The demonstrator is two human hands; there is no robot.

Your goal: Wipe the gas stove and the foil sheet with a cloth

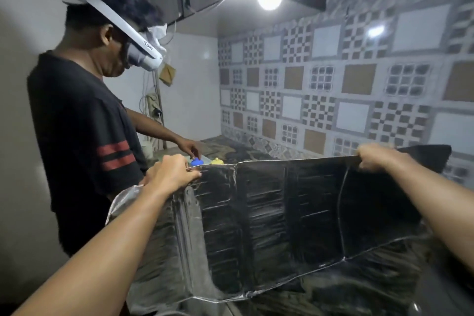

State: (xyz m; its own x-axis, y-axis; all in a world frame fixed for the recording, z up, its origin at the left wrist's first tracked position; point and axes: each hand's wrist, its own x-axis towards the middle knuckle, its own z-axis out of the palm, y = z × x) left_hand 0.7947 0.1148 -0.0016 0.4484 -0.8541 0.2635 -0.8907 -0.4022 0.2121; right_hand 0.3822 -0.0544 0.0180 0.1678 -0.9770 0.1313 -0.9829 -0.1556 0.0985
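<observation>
Foil (269, 226): held upright across the near middle, stretched flat, likely to expose its face for wiping.
Left hand (171, 174): pinches foil's top left edge.
Right hand (377, 158): grips top right edge.
Stove, cloth: not visible.
Bystander (82, 120): far left, at counter (230, 149).

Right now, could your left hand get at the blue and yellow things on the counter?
Probably not freely: the left hand grips the foil sheet by its top edge, and another person's hand hangs over the blue thing beside the yellow thing.
</observation>
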